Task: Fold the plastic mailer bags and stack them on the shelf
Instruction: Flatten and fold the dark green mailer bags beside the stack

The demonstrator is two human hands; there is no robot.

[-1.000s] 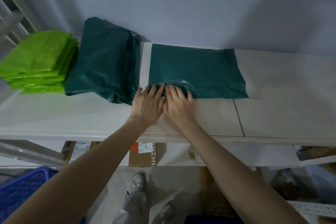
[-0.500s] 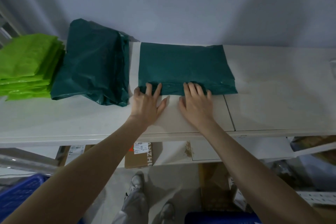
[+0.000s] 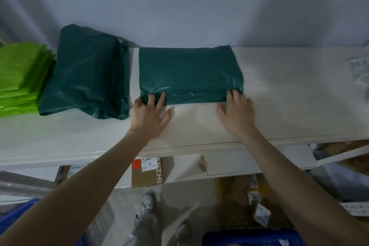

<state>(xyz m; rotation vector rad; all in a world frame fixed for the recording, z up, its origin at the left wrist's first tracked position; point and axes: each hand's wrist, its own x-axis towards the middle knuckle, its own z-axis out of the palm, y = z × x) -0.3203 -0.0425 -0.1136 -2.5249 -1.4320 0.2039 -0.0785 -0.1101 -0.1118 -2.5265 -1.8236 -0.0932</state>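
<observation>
A dark green plastic mailer bag lies flat and folded on the white shelf. My left hand rests palm down with its fingertips pressing the bag's near left corner. My right hand lies flat too, fingers spread, its fingertips on the bag's near right corner. Neither hand grips the bag. To the left stands a stack of folded dark green mailer bags, leaning toward the wall.
A pile of bright green folded bags sits at the far left of the shelf. Cardboard boxes lie on a lower shelf. Blue crates stand on the floor by my feet. The wall is right behind the shelf.
My hands have slid apart along the bag's near folded edge: the right one moved to the right corner, while the left stayed near the left corner. The fold now lies flatter.
</observation>
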